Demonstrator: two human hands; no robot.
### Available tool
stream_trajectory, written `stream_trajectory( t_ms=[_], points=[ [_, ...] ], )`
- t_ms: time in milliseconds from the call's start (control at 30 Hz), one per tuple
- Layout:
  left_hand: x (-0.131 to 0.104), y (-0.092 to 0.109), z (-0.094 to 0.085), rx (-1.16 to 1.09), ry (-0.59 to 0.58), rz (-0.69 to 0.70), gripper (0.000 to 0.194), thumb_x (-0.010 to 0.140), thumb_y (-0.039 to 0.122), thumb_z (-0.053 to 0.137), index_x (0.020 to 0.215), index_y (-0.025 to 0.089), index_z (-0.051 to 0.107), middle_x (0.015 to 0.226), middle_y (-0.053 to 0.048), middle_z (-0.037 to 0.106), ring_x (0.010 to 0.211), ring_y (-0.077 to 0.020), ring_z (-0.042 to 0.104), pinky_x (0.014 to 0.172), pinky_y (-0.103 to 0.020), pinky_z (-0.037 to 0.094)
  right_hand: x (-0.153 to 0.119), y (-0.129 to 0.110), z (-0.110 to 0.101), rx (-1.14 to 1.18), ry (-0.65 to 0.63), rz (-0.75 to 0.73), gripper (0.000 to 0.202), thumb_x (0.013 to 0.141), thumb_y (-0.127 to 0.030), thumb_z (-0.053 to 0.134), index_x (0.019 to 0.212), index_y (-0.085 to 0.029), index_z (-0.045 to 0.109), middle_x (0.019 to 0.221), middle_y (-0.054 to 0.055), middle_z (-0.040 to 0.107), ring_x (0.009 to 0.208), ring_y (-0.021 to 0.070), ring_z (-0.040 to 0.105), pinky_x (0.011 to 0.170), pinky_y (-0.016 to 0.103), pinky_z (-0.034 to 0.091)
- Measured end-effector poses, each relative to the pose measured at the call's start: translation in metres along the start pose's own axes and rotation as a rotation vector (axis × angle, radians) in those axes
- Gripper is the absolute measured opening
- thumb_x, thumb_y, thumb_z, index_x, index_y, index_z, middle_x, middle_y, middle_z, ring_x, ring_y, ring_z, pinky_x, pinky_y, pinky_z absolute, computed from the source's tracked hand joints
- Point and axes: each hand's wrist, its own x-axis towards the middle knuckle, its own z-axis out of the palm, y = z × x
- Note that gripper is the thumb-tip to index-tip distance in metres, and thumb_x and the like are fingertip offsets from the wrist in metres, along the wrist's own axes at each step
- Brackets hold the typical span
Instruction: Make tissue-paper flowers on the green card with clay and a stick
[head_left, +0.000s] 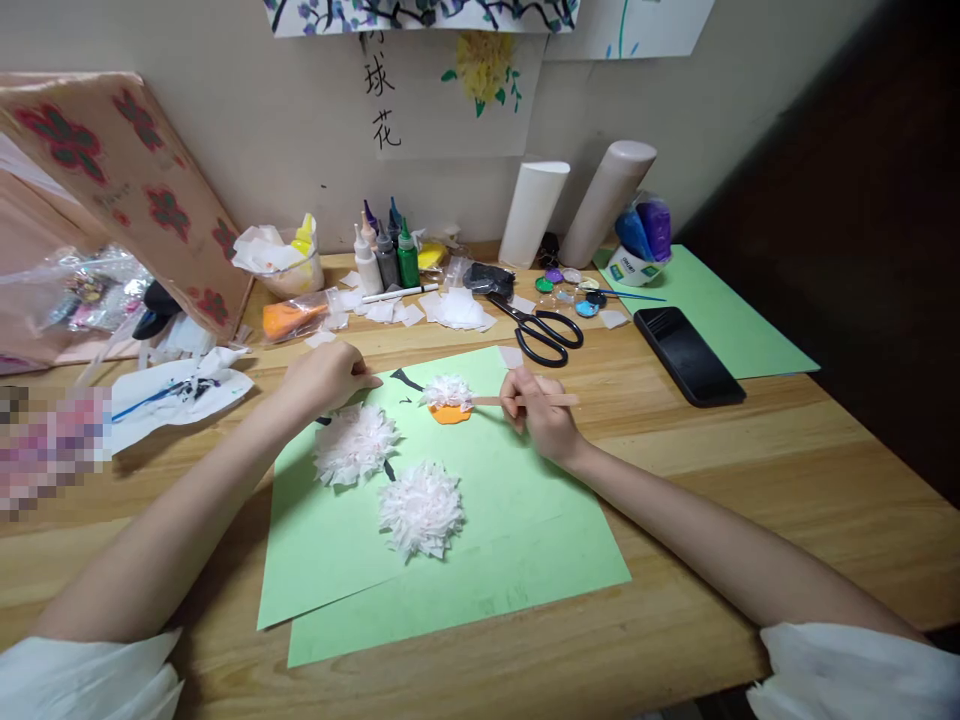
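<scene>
My right hand [541, 412] is closed around a flat wooden craft stick [564, 400]. The stick's tip touches a small tuft of white paper petals [447, 389] on an orange patch [450, 414]. My left hand [330, 382], its fingers curled, rests at the upper left edge of a green sheet of paper [525, 520]; whatever its fingers hold, if anything, is hidden. Below it sits a white fringed paper flower [355, 445], and a second white flower [422, 510] lies lower down. Short black stems show beside them.
Black scissors [547, 335], white paper scraps [459, 308] and paint bottles [386, 258] lie behind the sheet. A phone [688, 355] rests at the right. On the left are a paint-smeared tissue [176, 395] and a bagged orange lump [292, 318]. Two tubes [534, 213] stand by the wall.
</scene>
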Motion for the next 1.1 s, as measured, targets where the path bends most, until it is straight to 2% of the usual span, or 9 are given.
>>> stream_trajectory(
  t_ms=[100, 200, 333, 533, 633, 733, 833, 933, 1100],
  points=[
    [0.0, 0.002, -0.001, 0.024, -0.003, -0.023, 0.029, 0.077, 0.047, 0.056, 0.074, 0.019, 0.062, 0.083, -0.008, 0.069, 0.076, -0.0236, 0.061, 0.054, -0.027, 0.034, 0.009, 0.003, -0.016, -0.053, 0.119, -0.1, 0.05, 0.093, -0.05, 0.031, 0.06, -0.019, 0.052, 0.051, -0.002, 0.05, 0.043, 0.0097, 0.045, 0.045, 0.024, 0.034],
    [0.0, 0.002, -0.002, 0.03, -0.011, -0.033, 0.031, 0.077, 0.049, 0.056, 0.075, 0.019, 0.063, 0.083, -0.008, 0.069, 0.077, -0.0241, 0.061, 0.053, -0.027, 0.033, 0.022, 0.01, -0.033, -0.347, 0.182, -0.162, 0.026, 0.087, -0.042, 0.052, 0.076, -0.02, 0.058, 0.069, 0.001, 0.061, 0.063, 0.0145, 0.058, 0.06, 0.026, 0.044],
    [-0.001, 0.002, -0.002, 0.016, -0.01, -0.005, 0.03, 0.078, 0.047, 0.056, 0.074, 0.018, 0.064, 0.083, -0.008, 0.069, 0.075, -0.023, 0.061, 0.053, -0.027, 0.034, 0.034, 0.023, -0.044, -0.557, 0.091, -0.228, 0.022, 0.072, -0.032, 0.07, 0.085, -0.02, 0.057, 0.09, 0.005, 0.066, 0.083, 0.0213, 0.064, 0.071, 0.032, 0.049],
    [-0.002, 0.001, 0.0, 0.013, -0.001, 0.002, 0.028, 0.078, 0.045, 0.056, 0.076, 0.018, 0.066, 0.083, -0.008, 0.07, 0.077, -0.023, 0.062, 0.053, -0.026, 0.033, 0.033, 0.025, -0.041, -0.62, 0.075, -0.247, 0.003, 0.076, -0.018, 0.06, 0.076, -0.019, 0.057, 0.076, 0.003, 0.066, 0.07, 0.0185, 0.064, 0.065, 0.03, 0.048],
    [-0.003, 0.001, -0.001, -0.006, 0.007, 0.007, 0.027, 0.077, 0.044, 0.058, 0.076, 0.018, 0.066, 0.084, -0.008, 0.069, 0.077, -0.0229, 0.061, 0.053, -0.026, 0.033, 0.028, 0.018, -0.033, -0.486, 0.162, -0.233, 0.007, 0.076, -0.021, 0.063, 0.074, -0.02, 0.056, 0.076, 0.003, 0.067, 0.071, 0.0179, 0.064, 0.065, 0.03, 0.05],
    [-0.01, 0.006, -0.008, -0.09, 0.042, 0.041, 0.026, 0.078, 0.042, 0.057, 0.076, 0.018, 0.065, 0.083, -0.007, 0.069, 0.075, -0.0208, 0.06, 0.054, -0.026, 0.034, 0.017, 0.004, -0.016, -0.208, 0.196, -0.162, 0.015, 0.075, -0.024, 0.068, 0.075, -0.02, 0.054, 0.079, 0.003, 0.066, 0.075, 0.0173, 0.064, 0.071, 0.03, 0.051],
    [-0.025, 0.017, -0.016, -0.305, 0.062, 0.228, 0.026, 0.079, 0.042, 0.057, 0.082, 0.018, 0.066, 0.085, -0.005, 0.068, 0.075, -0.0177, 0.059, 0.06, -0.026, 0.038, 0.003, -0.01, 0.007, 0.035, 0.042, -0.043, 0.019, 0.074, -0.025, 0.07, 0.075, -0.02, 0.052, 0.077, 0.002, 0.065, 0.076, 0.0158, 0.065, 0.07, 0.028, 0.052],
    [-0.039, 0.03, -0.018, -0.544, -0.063, 0.499, 0.032, 0.075, 0.044, 0.064, 0.097, 0.02, 0.066, 0.099, -0.003, 0.067, 0.088, -0.0163, 0.059, 0.074, -0.025, 0.043, -0.008, -0.019, 0.023, 0.157, -0.086, 0.044, 0.021, 0.074, -0.024, 0.071, 0.075, -0.02, 0.05, 0.079, 0.002, 0.066, 0.076, 0.0149, 0.065, 0.07, 0.027, 0.053],
    [-0.044, 0.041, -0.007, -0.558, -0.093, 0.575, 0.021, 0.079, 0.037, 0.06, 0.088, 0.019, 0.067, 0.092, -0.001, 0.068, 0.085, -0.0153, 0.059, 0.074, -0.026, 0.042, -0.013, -0.017, 0.028, 0.154, -0.093, 0.072, 0.017, 0.076, -0.027, 0.07, 0.079, -0.021, 0.054, 0.082, 0.002, 0.068, 0.079, 0.0155, 0.066, 0.073, 0.028, 0.053]
  ],
)
